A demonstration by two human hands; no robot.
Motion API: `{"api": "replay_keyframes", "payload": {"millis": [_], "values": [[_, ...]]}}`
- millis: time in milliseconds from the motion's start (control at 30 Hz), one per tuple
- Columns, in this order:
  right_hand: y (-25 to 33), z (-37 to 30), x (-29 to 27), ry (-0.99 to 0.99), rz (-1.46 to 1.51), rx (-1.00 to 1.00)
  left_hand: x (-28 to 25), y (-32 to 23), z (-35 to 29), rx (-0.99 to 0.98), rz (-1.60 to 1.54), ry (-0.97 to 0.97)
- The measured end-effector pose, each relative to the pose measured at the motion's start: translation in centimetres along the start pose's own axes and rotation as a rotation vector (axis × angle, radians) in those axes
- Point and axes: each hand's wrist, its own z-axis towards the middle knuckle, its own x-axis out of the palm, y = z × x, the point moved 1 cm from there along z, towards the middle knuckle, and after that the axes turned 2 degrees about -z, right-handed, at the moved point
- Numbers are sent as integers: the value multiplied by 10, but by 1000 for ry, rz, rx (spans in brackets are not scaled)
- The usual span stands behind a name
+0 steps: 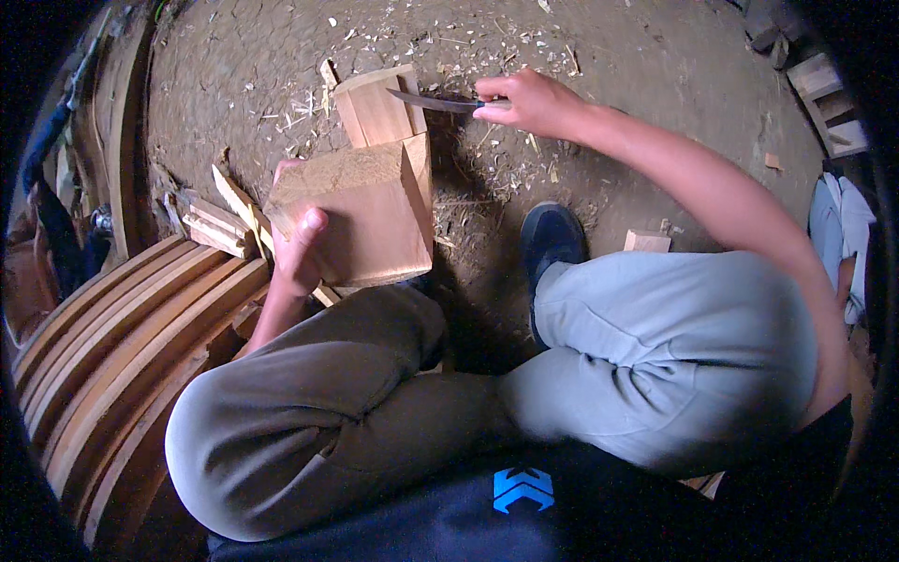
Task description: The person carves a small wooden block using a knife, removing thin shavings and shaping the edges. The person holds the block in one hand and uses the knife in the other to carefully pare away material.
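My left hand (298, 255) grips a thick wooden block (365, 229) at its left side, thumb on the near face and the other fingers mostly hidden behind. Beyond that block stands a smaller wooden piece (370, 110) on the ground, with its top tilted toward the left. My right hand (538, 105) is closed round the handle of a knife (435, 102), whose slim, slightly curved blade points left. The blade's tip overlaps the right part of the smaller piece; whether it touches the wood I cannot tell.
Several long boards (140, 342) are stacked at the left, with short wood strips (217, 225) beside them. Shavings (300, 112) litter the dirt floor (646, 84). A small offcut (648, 241) lies beyond my right knee. At the right edge are wooden frames (829, 103) and pale cloth (840, 234).
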Motion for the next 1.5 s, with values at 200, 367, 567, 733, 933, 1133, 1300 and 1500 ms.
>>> {"api": "replay_keyframes", "payload": {"millis": [200,367,567,733,933,1133,1300,1500], "values": [[9,0,-2,10,-12,-7,4,0,-2,18,-33,-51],[7,-4,4,-47,-30,-23,-6,8,-3,-58,-17,-53],[6,-4,1,-6,-40,-10,5,1,-1,26,-12,-69],[12,-4,1,-50,-88,-36,4,2,-1,28,-16,-54],[38,-8,-2,-98,-282,-27,-12,13,-1,-99,-98,-125],[46,1,2,-130,-336,-80,-20,11,-3,-201,-32,-194],[45,-4,2,-144,-289,-77,-14,10,-4,-145,-72,-169],[43,-5,4,-143,-274,-64,-13,6,-2,-159,-75,-167]]}}
